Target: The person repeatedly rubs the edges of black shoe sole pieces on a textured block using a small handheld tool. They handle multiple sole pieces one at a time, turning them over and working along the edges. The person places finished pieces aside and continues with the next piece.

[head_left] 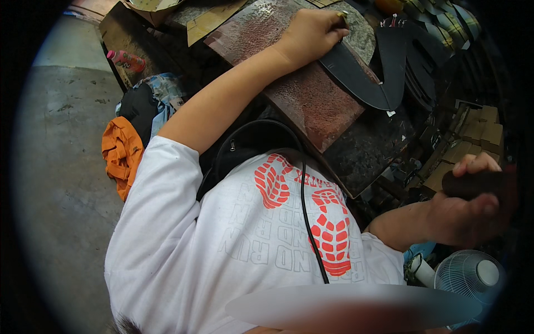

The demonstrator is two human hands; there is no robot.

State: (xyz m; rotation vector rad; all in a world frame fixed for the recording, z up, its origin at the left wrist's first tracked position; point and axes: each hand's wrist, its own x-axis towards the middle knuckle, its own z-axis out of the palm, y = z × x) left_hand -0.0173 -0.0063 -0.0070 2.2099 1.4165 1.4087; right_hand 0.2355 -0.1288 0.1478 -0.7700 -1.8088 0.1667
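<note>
My left hand point(316, 34) is closed above the worktop, thumb and fingers pinched round a small metal-topped tool point(343, 14). Most of that tool is hidden by the fingers. Under and beside them lies a black U-shaped shoe-upper piece point(361, 83), one arm of it beneath the hand. It rests partly on a worn reddish-brown board point(317, 103) and partly past its edge. Off to the right, away from the board, my right hand point(464, 214) is raised and wrapped round a dark brown rounded thing point(473, 183). The far end of this thing fades into shadow.
A grey stone slab point(360, 33) sits beyond the board. More dark curved pieces point(425, 72) lie at the right. Cardboard boxes point(473, 131) stack beside the bench; a fan point(464, 275) stands lower right. A pink bottle point(127, 60) and orange cloth point(121, 150) are at the left.
</note>
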